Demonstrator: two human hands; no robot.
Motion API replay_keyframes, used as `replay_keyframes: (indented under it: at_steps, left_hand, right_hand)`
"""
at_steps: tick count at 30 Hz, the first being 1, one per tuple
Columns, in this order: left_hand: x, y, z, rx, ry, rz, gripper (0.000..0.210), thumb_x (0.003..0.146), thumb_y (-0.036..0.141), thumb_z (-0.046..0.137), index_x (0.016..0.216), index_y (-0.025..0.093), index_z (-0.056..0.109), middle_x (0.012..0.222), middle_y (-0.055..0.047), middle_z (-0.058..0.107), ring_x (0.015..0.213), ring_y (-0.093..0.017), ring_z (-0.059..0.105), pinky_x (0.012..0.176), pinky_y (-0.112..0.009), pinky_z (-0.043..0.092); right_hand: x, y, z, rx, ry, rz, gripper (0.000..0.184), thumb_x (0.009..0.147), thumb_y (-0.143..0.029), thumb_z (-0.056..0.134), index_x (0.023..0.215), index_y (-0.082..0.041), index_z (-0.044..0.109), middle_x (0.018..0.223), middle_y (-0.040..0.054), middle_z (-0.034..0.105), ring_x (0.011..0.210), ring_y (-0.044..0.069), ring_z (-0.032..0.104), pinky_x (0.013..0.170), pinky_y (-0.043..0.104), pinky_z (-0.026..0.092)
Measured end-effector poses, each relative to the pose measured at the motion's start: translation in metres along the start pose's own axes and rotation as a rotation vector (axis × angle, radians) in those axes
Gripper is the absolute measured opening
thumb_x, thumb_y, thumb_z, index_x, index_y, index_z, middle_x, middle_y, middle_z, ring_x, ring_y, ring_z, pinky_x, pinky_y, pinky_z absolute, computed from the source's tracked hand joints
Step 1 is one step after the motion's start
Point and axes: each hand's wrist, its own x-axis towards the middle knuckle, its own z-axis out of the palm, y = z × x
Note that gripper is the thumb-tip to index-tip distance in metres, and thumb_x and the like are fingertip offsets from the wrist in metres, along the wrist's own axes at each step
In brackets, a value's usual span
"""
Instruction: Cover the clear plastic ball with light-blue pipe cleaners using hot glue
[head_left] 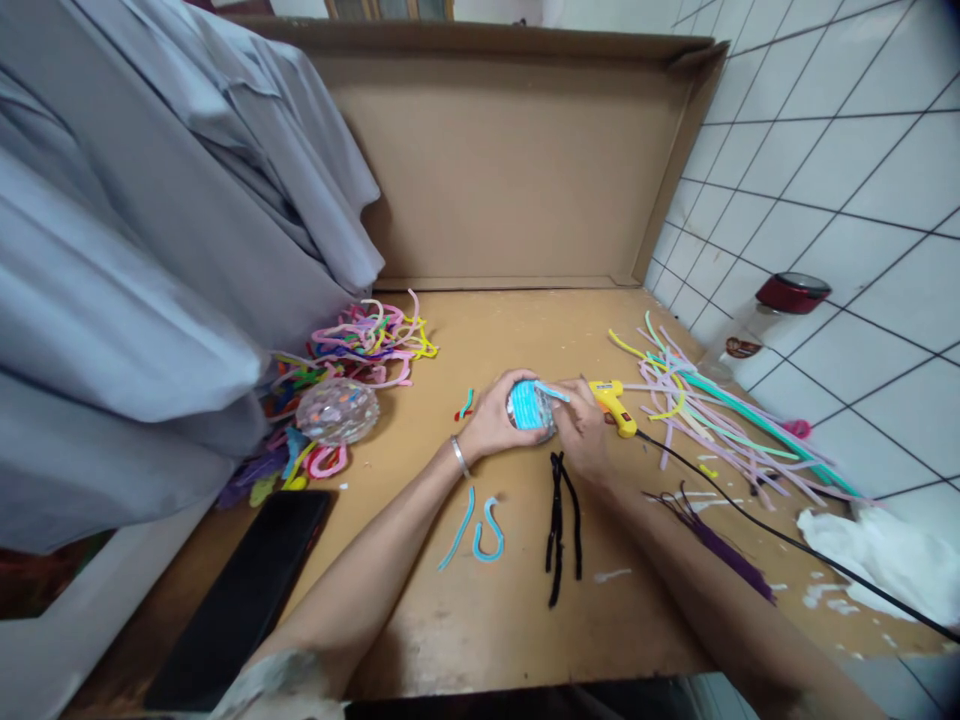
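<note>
My left hand point(491, 415), with a bracelet at the wrist, is wrapped round a small clear, rounded container point(549, 428) partly covered in rows of bright blue pipe cleaner point(527, 405). My right hand point(585, 435) pinches a loose light-blue pipe cleaner end point(553, 391) against the container's right side. Close to my right fingers lies a yellow glue gun point(616, 408). Below the hands are a straight blue piece point(459, 530), a curled blue piece point(491, 545) and several black pipe cleaners point(556, 530). A short blue-and-red bit point(466, 403) rests left of my left hand.
A colourful pipe cleaner pile point(375, 340) and a clear rounded container point(337, 411) sit left, above a black flat device point(247, 600). Right are pastel pipe cleaners point(697, 420), a purple bundle point(727, 555), a red-lidded jar point(750, 335), white tissue point(885, 550) and the glue gun's cord point(720, 490). Cardboard point(510, 160) stands behind.
</note>
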Motion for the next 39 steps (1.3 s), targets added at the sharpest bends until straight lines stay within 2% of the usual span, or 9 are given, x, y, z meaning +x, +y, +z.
replay_keyframes:
  at_steps: [6, 15, 19, 22, 24, 27, 30, 33, 39]
  left_hand:
    - [0.0, 0.002, 0.003, 0.096, -0.015, 0.07, 0.073, 0.06, 0.032, 0.083, 0.126, 0.021, 0.053, 0.123, -0.01, 0.063, 0.115, -0.029, 0.061, 0.104, -0.045, 0.048]
    - [0.0, 0.0, 0.002, 0.082, -0.021, 0.059, 0.079, 0.06, 0.033, 0.085, 0.13, 0.021, 0.053, 0.127, -0.011, 0.063, 0.119, -0.031, 0.06, 0.107, -0.047, 0.047]
    - [0.0, -0.01, 0.0, -0.044, 0.057, -0.044, 0.082, 0.061, 0.033, 0.084, 0.134, 0.017, 0.049, 0.133, -0.014, 0.061, 0.123, -0.03, 0.06, 0.111, -0.047, 0.045]
    - [0.001, -0.021, -0.001, -0.126, 0.115, -0.123, 0.087, 0.06, 0.035, 0.085, 0.135, 0.017, 0.047, 0.135, -0.014, 0.061, 0.125, -0.03, 0.06, 0.111, -0.047, 0.044]
    - [0.002, -0.027, -0.001, -0.145, 0.133, -0.137, 0.089, 0.059, 0.039, 0.086, 0.136, 0.018, 0.046, 0.137, -0.015, 0.059, 0.127, -0.031, 0.058, 0.112, -0.047, 0.044]
    - [0.002, -0.032, -0.001, -0.154, 0.14, -0.127, 0.089, 0.061, 0.044, 0.085, 0.136, 0.018, 0.045, 0.139, -0.015, 0.057, 0.129, -0.031, 0.057, 0.111, -0.046, 0.045]
    - [0.001, -0.031, 0.0, -0.148, 0.134, -0.116, 0.088, 0.062, 0.046, 0.085, 0.136, 0.018, 0.045, 0.138, -0.015, 0.057, 0.128, -0.031, 0.058, 0.111, -0.046, 0.046]
    - [0.001, -0.027, 0.001, -0.127, 0.118, -0.098, 0.087, 0.061, 0.043, 0.085, 0.135, 0.018, 0.047, 0.137, -0.015, 0.058, 0.126, -0.03, 0.059, 0.11, -0.045, 0.047]
    - [0.002, -0.024, 0.0, -0.128, 0.115, -0.106, 0.084, 0.059, 0.037, 0.085, 0.133, 0.018, 0.048, 0.134, -0.014, 0.061, 0.124, -0.031, 0.06, 0.109, -0.047, 0.047]
  right_hand:
    - [-0.001, -0.001, 0.001, -0.027, 0.045, 0.008, 0.021, 0.088, -0.025, 0.048, 0.099, -0.023, 0.067, 0.097, 0.0061, 0.065, 0.096, 0.022, 0.06, 0.09, 0.039, 0.049]
    - [0.002, -0.004, -0.004, -0.051, 0.011, -0.003, 0.024, 0.089, -0.026, 0.046, 0.099, -0.024, 0.068, 0.097, 0.006, 0.065, 0.096, 0.022, 0.061, 0.088, 0.038, 0.049]
    - [0.015, 0.009, -0.02, -0.179, 0.163, -0.029, 0.025, 0.089, -0.026, 0.045, 0.1, -0.021, 0.067, 0.096, 0.0081, 0.066, 0.094, 0.023, 0.062, 0.086, 0.039, 0.049]
    - [0.025, 0.027, -0.04, -0.371, 0.274, 0.042, 0.027, 0.087, -0.026, 0.044, 0.102, -0.019, 0.065, 0.097, 0.0098, 0.066, 0.092, 0.024, 0.062, 0.088, 0.041, 0.049]
    - [0.028, 0.035, -0.051, -0.613, 0.206, 0.164, 0.028, 0.086, -0.028, 0.047, 0.103, -0.015, 0.065, 0.101, 0.0141, 0.067, 0.098, 0.027, 0.062, 0.09, 0.044, 0.047]
    - [0.028, 0.036, -0.06, -0.985, -0.048, 0.37, 0.04, 0.089, -0.045, 0.052, 0.102, -0.009, 0.065, 0.103, 0.0231, 0.069, 0.098, 0.033, 0.065, 0.084, 0.043, 0.047]
    - [0.027, 0.027, -0.057, -1.147, -0.229, 0.49, 0.058, 0.088, -0.06, 0.054, 0.106, -0.006, 0.065, 0.1, 0.0261, 0.071, 0.092, 0.035, 0.07, 0.075, 0.039, 0.049]
    - [0.027, 0.022, -0.052, -1.162, -0.271, 0.557, 0.063, 0.085, -0.061, 0.056, 0.111, -0.004, 0.066, 0.099, 0.0251, 0.073, 0.092, 0.035, 0.072, 0.072, 0.038, 0.05]
    - [0.033, 0.023, -0.059, -1.068, -0.224, 0.638, 0.048, 0.085, -0.049, 0.057, 0.105, -0.008, 0.071, 0.103, 0.0236, 0.074, 0.097, 0.035, 0.071, 0.075, 0.037, 0.05]
